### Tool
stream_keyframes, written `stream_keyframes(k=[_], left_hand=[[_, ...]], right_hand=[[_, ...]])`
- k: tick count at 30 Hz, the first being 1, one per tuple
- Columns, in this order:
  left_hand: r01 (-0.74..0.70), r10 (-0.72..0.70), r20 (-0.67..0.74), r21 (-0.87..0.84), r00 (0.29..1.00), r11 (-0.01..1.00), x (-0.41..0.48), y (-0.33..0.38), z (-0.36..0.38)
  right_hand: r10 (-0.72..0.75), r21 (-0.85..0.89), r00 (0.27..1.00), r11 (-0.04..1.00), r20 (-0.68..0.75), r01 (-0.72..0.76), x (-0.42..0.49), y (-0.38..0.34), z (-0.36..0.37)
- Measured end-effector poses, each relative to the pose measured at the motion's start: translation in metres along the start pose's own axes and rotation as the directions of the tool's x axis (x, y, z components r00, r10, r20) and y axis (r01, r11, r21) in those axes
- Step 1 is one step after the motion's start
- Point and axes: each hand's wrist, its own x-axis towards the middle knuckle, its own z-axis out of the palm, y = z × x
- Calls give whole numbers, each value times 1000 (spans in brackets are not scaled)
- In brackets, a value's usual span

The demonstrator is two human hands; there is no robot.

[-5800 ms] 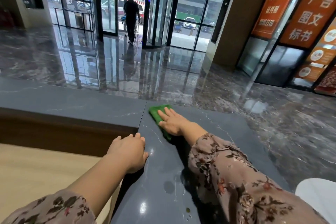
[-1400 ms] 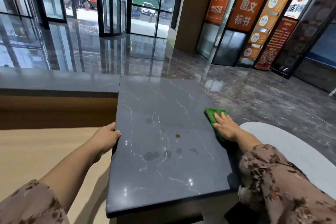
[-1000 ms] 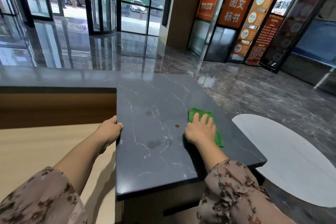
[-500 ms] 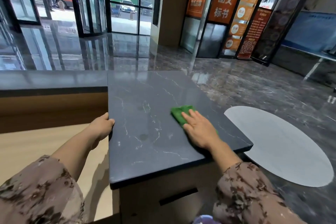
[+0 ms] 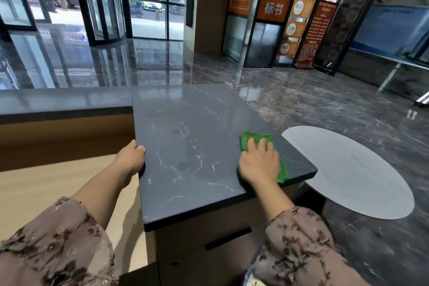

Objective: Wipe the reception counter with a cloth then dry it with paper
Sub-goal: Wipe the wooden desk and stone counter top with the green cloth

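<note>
The right hand [image 5: 258,165] covers the middle of the green cloth [image 5: 254,138]. Fingers of the left hand [image 5: 130,158] lie out of sight under the counter [image 5: 185,123] edge. Both sleeves [image 5: 58,239] are cut off below.

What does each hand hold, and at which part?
Right hand presses the green cloth, on its middle; left hand grips the counter at its left edge.

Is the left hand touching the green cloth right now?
Apart. Head view shows the left hand gripping the counter edge, bare stone between it and the green cloth under the right hand.
</note>
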Motion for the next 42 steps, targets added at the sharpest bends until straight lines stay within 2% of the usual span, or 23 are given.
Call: stream_keyframes(k=[4,8,12,17,19,26,30,34,36,38,40,42], left_hand=[[39,-40,-7,-83,999,996,-8,-1,3],[81,-80,11,-106,997,991,-21,-4,1],[119,-118,13,-148,993,982,-29,-5,1],[170,-166,38,-214,985,962,-38,-5,7],[178,-181,13,-250,983,952,-42,-4,11],[210,-239,-36,-364,970,907,-57,3,25],[202,-249,-73,-391,966,898,-68,3,25],[185,-232,-101,-341,967,921,-83,2,31],[162,-208,-118,-311,971,936,-85,0,34],[142,-190,-152,-280,970,950,-84,-2,35],[140,-189,-171,-261,967,955,-84,-4,34],[143,-190,-166,-258,968,956,-86,-4,33]], right_hand=[[-108,86,994,990,-4,108,-51,-63,7],[-316,121,948,943,39,309,-92,-113,13],[-502,117,863,862,53,494,-107,-131,16],[-711,158,703,698,35,698,-76,-76,7],[-706,169,707,703,44,691,-55,-42,2],[-469,70,883,882,37,466,26,87,-8],[-391,57,919,920,56,388,49,124,-14],[-303,46,952,953,43,301,45,114,-11],[-218,16,976,976,14,218,28,92,-8],[-195,42,981,980,7,194,6,60,-4],[-276,75,961,959,26,274,-14,24,-1],[-412,93,908,910,78,405,-28,-12,1]])
